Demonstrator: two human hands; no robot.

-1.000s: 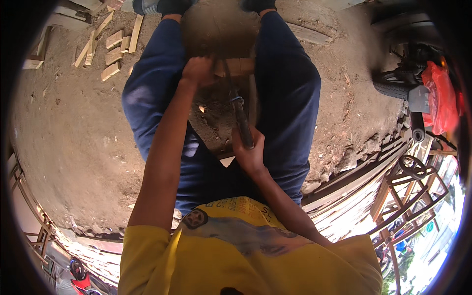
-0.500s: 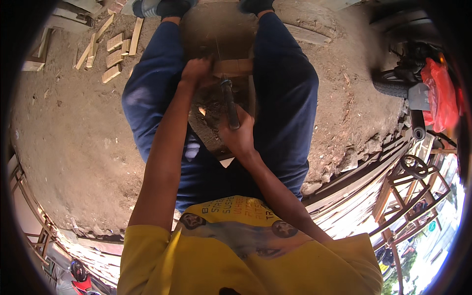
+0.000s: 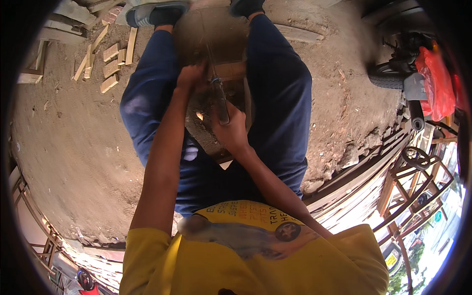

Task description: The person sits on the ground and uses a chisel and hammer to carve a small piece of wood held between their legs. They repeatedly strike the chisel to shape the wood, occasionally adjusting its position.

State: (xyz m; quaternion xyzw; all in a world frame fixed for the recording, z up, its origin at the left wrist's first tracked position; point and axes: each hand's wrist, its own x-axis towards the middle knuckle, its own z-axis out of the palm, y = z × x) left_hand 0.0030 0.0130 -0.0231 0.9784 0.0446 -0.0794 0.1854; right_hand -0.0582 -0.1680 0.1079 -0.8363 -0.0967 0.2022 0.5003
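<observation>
My right hand [image 3: 232, 129] is closed around the straight dark handle of a thin-bladed handsaw [image 3: 220, 96]. Its narrow blade points away from me, between my legs, and is blurred. A wooden block [image 3: 231, 71] lies crosswise between my knees, right by the blade. My left hand [image 3: 191, 77] is closed on the left end of this block, just left of the blade; its fingertips are dark and smeared. In the shade, I cannot make out how deep the blade sits in the wood.
Several cut wood pieces [image 3: 111, 69] lie on the dirt floor at the far left. A plank [image 3: 297, 33] lies beyond my right knee. To the right are a red plastic bag [image 3: 435, 83], a black wheel [image 3: 388, 73] and long stacked boards [image 3: 354, 179].
The saw and my right hand have shifted slightly away from me and left, the handle lying a little farther along. My left hand stays at the block. The whole view has shifted slightly.
</observation>
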